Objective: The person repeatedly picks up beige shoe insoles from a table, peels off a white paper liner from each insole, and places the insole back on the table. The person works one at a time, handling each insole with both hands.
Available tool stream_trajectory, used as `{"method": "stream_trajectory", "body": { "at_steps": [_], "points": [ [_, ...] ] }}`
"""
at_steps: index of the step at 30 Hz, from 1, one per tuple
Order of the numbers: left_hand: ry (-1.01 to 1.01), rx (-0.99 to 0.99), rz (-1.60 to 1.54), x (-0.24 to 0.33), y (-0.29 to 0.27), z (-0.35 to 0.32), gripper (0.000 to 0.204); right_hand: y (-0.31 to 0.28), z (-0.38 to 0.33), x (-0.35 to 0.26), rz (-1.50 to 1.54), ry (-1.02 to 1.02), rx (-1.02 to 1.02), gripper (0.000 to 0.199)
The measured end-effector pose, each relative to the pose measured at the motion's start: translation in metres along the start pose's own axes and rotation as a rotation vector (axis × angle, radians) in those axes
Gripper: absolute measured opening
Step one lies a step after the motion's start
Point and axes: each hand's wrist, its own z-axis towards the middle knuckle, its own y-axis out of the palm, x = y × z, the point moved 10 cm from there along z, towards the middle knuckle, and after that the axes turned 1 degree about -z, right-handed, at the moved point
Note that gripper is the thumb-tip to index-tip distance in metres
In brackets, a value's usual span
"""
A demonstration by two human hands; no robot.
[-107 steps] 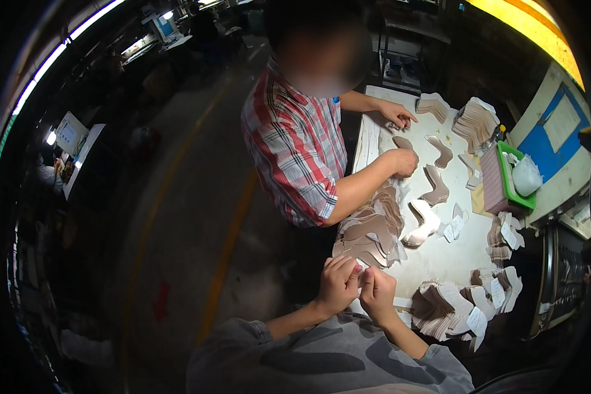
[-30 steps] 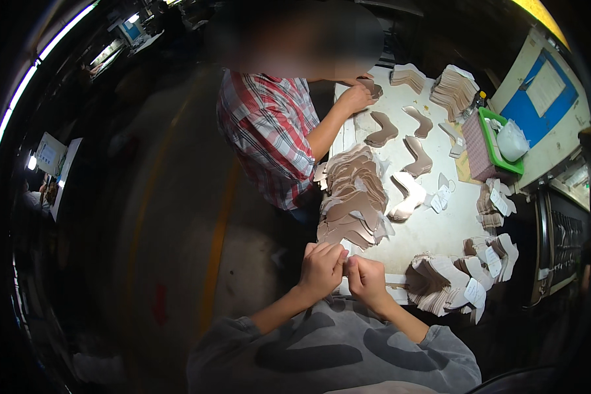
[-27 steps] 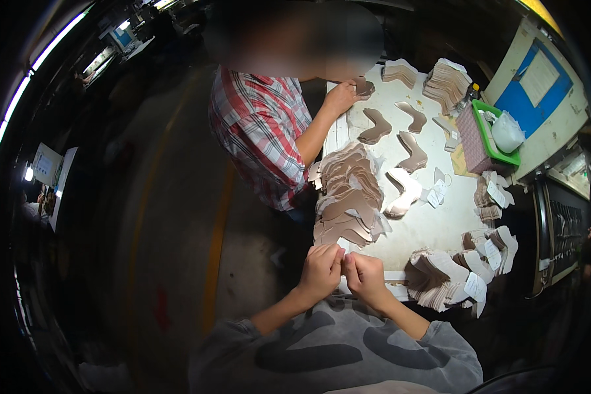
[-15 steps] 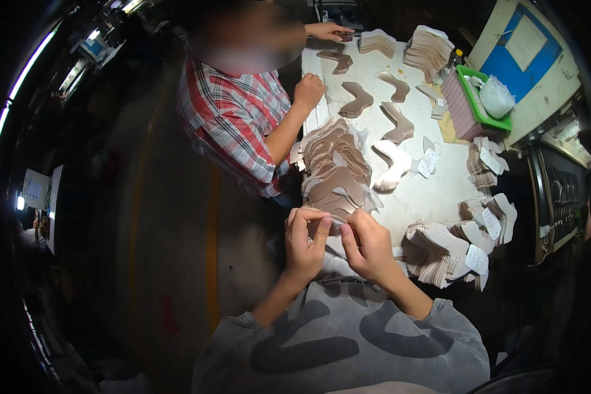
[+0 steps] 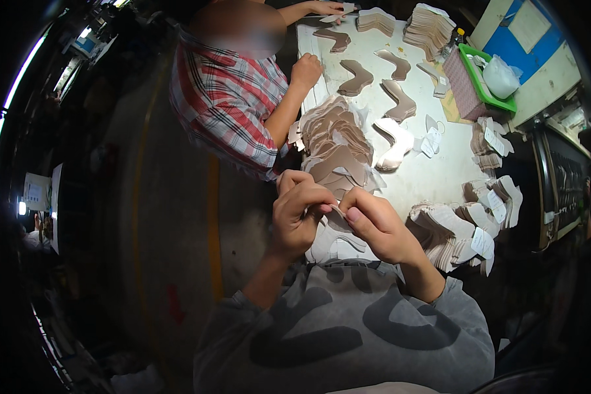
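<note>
Both of my hands are closed close together at the near edge of the table. My left hand [image 5: 298, 215] pinches one side of a thin beige cut piece [image 5: 338, 221], and my right hand [image 5: 382, 228] pinches its other side; fingers cover most of it. Just beyond my fingertips lies a large loose heap of brown-beige cut pieces [image 5: 337, 134], with some thin whitish sheets among them. Pale curved pieces [image 5: 331, 245] lie under and in front of my hands.
A person in a checked shirt [image 5: 226, 98] stands at the table's left, a pale slip in one hand. Small stacks of curved pieces [image 5: 399, 102] are spread across the white table [image 5: 433, 174]. Tagged bundles [image 5: 443, 230] line the right edge near a green basket [image 5: 486, 92].
My hands have risen slightly toward the heap and my left fingers have curled more around the piece. The other person's far hand has lifted a pale slip off the table.
</note>
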Motion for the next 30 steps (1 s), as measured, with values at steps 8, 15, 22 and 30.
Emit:
{"method": "stream_trajectory", "body": {
  "at_steps": [8,15,22,30],
  "points": [
    [0.036,-0.092,-0.067,0.005,0.012,0.001,0.023,0.012,-0.007,0.014,0.223,0.096,-0.142,0.026],
    [0.068,-0.167,-0.140,0.007,0.017,0.006,0.023,0.021,-0.012,0.017,0.362,0.130,-0.221,0.027],
    [0.056,-0.249,-0.195,0.001,0.019,0.002,0.022,0.022,-0.013,0.015,0.283,0.091,-0.235,0.026],
    [-0.008,-0.203,-0.210,-0.009,0.022,-0.002,0.021,0.013,-0.012,0.020,0.254,0.141,-0.184,0.027]
  ]
}}
